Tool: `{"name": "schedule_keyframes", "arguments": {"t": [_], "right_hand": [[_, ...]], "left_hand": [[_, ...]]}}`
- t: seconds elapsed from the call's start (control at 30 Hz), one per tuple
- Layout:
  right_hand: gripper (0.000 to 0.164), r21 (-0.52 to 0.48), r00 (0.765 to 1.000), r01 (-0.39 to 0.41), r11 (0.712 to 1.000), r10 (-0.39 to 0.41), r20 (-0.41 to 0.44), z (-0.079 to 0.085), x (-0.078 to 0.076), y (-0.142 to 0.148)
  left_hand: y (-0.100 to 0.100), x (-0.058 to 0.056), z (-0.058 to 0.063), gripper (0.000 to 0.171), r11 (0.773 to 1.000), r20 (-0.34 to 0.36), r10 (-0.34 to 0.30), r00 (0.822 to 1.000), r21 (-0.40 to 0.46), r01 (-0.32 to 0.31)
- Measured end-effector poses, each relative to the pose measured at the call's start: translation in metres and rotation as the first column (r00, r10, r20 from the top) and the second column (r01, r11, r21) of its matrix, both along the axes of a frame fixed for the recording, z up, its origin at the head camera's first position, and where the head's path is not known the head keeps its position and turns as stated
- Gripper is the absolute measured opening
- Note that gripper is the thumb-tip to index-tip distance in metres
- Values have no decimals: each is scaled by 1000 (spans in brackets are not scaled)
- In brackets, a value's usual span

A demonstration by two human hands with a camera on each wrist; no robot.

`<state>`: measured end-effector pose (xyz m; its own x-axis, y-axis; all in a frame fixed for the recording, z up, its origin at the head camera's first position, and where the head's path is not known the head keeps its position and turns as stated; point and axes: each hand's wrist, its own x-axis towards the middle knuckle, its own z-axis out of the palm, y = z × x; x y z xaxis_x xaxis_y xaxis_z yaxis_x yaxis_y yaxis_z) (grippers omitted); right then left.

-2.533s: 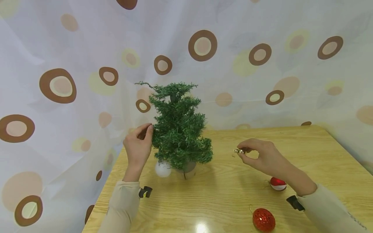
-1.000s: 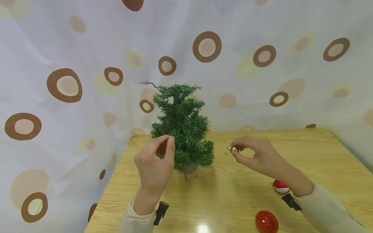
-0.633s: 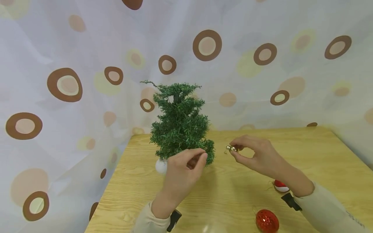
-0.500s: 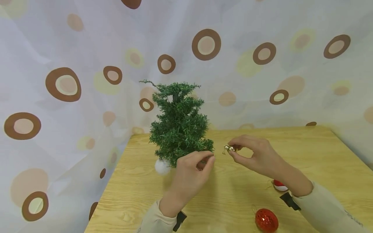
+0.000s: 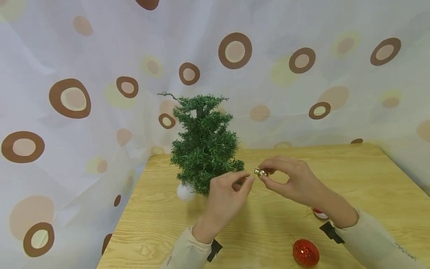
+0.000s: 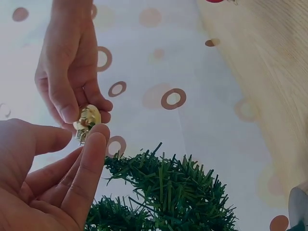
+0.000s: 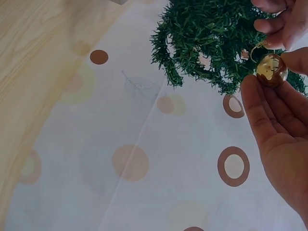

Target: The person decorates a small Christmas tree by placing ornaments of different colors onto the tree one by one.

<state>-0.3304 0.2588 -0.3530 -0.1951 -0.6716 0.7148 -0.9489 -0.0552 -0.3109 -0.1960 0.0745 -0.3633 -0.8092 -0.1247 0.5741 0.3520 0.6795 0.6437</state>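
Note:
My right hand (image 5: 299, 182) pinches a small shiny gold Christmas bauble (image 5: 263, 173) between thumb and fingertips, just right of the tree. In the right wrist view, a thin gold hanging loop (image 7: 256, 49) rises from the bauble's cap. My left hand (image 5: 224, 198) is in front of the tree's lower right side, its thumb and index fingertips parted and right by the cap. The left wrist view shows its fingers mostly straight, close to the bauble. The small green artificial Christmas tree (image 5: 205, 144) stands upright on the table; my left hand hides its base.
A white ball (image 5: 185, 191) is at the tree's lower left. On the wooden table (image 5: 151, 224) lie a glittery red bauble (image 5: 305, 253) at the front right and a red-and-white one (image 5: 320, 213), partly behind my right forearm. A patterned curtain (image 5: 275, 93) hangs behind.
My left hand has left the tree's left side and moved right, across its front, to the gold bauble. My right hand has brought the bauble slightly left, still pinching it.

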Motion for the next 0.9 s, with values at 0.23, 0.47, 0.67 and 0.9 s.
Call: {"name": "schedule_keyframes", "arguments": {"t": [0.23,0.47,0.67,0.9], "right_hand": [[36,-8,1000,-7,1000,7,22,2,5,-2],[35,-10,1000,8,1000,-8,27,1,6,-2],[36,0,998,-4,1000,4,55,-4,7,-2],[36,23,996,-19,1000,17,90,-15,9,-4]], "left_hand": [[2,-2,0,18,1000,18,5,1000,-10,-5],[0,-2,-1,14,1000,-16,8,1000,-2,-8],[-3,-2,1,14,1000,-79,-11,997,-10,10],[-6,-1,5,12,1000,-152,-2,988,-16,-1]]}}
